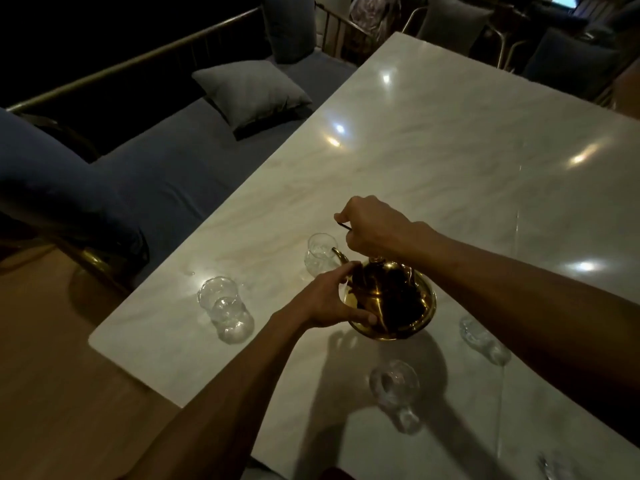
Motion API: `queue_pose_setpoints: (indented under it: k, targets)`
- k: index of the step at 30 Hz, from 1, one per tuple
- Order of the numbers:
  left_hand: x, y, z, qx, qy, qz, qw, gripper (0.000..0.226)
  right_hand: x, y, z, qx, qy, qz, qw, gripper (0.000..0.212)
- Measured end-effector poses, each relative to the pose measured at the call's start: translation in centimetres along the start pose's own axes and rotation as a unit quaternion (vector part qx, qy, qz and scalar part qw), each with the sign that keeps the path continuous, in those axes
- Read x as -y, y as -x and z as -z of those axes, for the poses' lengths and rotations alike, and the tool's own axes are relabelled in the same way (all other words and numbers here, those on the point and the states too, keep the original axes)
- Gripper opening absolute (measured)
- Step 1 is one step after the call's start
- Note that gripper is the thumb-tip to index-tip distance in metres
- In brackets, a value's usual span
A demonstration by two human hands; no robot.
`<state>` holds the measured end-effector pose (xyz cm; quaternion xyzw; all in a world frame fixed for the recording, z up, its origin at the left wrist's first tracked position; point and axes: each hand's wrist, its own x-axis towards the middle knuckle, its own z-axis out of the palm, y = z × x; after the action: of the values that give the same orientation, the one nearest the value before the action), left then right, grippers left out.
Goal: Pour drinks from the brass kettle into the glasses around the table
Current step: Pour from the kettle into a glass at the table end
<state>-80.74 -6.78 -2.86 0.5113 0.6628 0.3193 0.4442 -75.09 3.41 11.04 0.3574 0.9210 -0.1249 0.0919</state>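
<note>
Over the table [450, 150], near its left corner, I am gripping the kettle [391, 306] by its handle [343, 226] with my right hand [374, 230], my left hand [329, 299] cupping its body, spout [338, 253] pointing at the glass [317, 258] just beyond.

The right hand [375, 228] hid nearly all of the kettle [391, 303] handle [343, 226]; only a thin dark end stuck out past the knuckles. The left hand [330, 301] covered the kettle's near-left flank. The spout [339, 255] overlapped the far glass [320, 254], and whether any drink ran could not be told. The corner glass [554, 469] was cut off by the bottom edge. The chairs [568, 60] beyond the table [450, 133] were dim and blurred.
</note>
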Motion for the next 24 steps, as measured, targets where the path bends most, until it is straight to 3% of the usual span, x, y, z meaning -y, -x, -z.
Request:
queue_pose_setpoints:
  k: [12,24]
  targets:
    - [2.8,-2.6,1.8,0.028,0.061,0.01,0.998,0.102,0.7,-6.8,-1.6,0.071,0.004,-0.042,0.997,0.048]
    - [3.2,-3.2,3.0,0.042,0.079,-0.001,0.996,0.1,1.0,-9.0,-2.0,0.092,0.019,-0.04,0.995,0.044]
